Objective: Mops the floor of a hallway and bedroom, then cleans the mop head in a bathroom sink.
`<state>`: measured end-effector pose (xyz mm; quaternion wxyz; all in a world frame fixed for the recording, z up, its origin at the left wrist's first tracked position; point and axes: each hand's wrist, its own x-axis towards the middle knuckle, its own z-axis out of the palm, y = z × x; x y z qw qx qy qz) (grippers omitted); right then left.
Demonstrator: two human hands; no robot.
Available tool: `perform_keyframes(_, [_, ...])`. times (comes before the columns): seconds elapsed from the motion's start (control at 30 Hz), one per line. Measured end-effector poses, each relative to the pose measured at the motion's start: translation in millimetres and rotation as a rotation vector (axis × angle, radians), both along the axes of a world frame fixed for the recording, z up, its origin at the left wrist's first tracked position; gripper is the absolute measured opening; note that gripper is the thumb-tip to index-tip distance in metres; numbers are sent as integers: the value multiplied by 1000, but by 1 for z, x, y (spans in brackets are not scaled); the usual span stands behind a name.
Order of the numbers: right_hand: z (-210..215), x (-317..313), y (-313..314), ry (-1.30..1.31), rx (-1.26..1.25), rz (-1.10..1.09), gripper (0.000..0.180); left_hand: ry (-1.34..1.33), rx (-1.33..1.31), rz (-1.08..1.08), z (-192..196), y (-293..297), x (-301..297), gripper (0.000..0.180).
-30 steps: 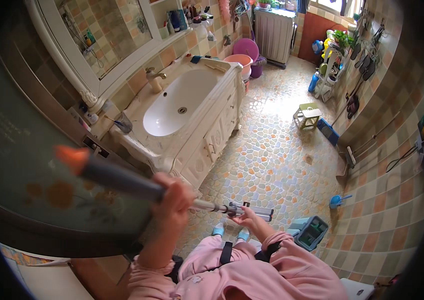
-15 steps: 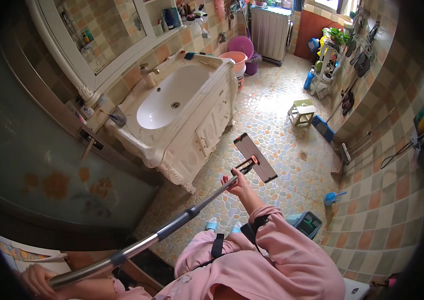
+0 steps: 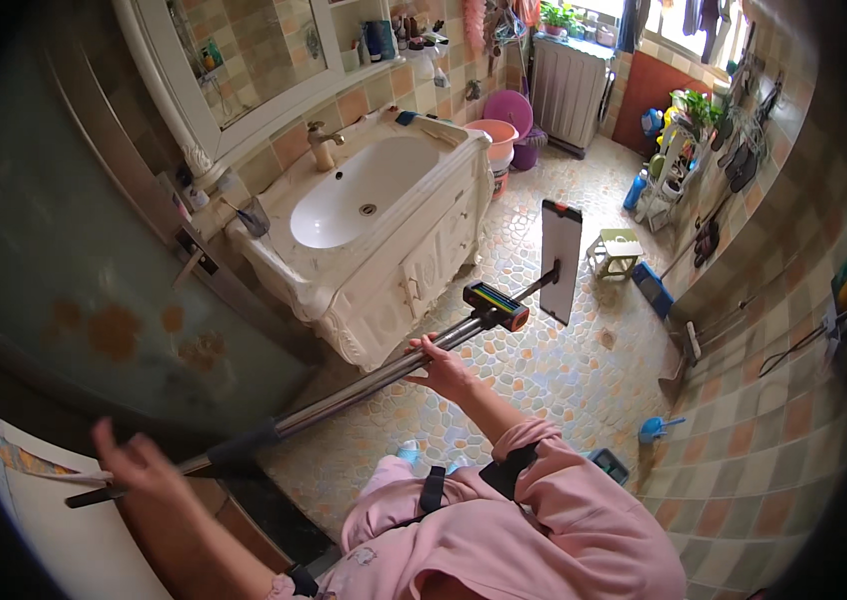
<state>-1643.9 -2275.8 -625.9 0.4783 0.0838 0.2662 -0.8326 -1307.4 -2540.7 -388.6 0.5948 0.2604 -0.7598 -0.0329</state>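
Holding a long mop [image 3: 384, 372] across the body, both hands on the metal pole, head raised off the floor. Left hand [image 3: 139, 462] at near left, at the black grip end of the pole; fingers look spread and loose over it, one finger sticking up, cannot tell how firmly it grips, partly blurred. Behind it at far left a frosted glass panel [image 3: 94, 290] with orange blotches, white tub edge [image 3: 54, 510] at bottom left. Pole runs up and right from the left hand, silver tube, passing in front of the white vanity cabinet [image 3: 394, 280]. Vanity holds an oval white sink [image 3: 359, 190] with a brass tap [image 3: 322, 147] at its far side, mirror [image 3: 254, 50] on the wall above. Right hand [image 3: 441, 368] mid-frame under the pole, palm up, fingers curled round the tube, thumb side near. Just right of that hand a black collar with coloured stripes [image 3: 496, 305] on the pole, then a thin rod to the flat rectangular mop head [image 3: 561, 260], standing on edge, in the air over the pebble-pattern floor [image 3: 544, 380]. Pink sleeves and torso at the near bottom. Far centre: pink basin [image 3: 493, 135], purple basin [image 3: 509, 108], white radiator [image 3: 569, 95]. Right of mop head a small green stool [image 3: 616, 250], plant rack [image 3: 679, 150] far right, blue dustpan [image 3: 652, 288] and small blue brush [image 3: 656, 428] by the tiled right wall.
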Motion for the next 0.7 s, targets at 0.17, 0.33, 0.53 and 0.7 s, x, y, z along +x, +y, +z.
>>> perform_keyframes(0.17, [22,8,18,246,110,115,17,-935,351,-582,-75,109,-168,80])
perform_keyframes(0.33, [48,27,27,508,10,227,53,-1176,620,-821,-143,151,-241,97])
perform_keyframes(0.53, [67,-21,103,1502,528,548,51,-1115,990,-834,-184,155,-273,51])
perform_keyframes(0.7, [136,-111,140,1395,664,77,23,-942,772,-637,-178,130,-284,42])
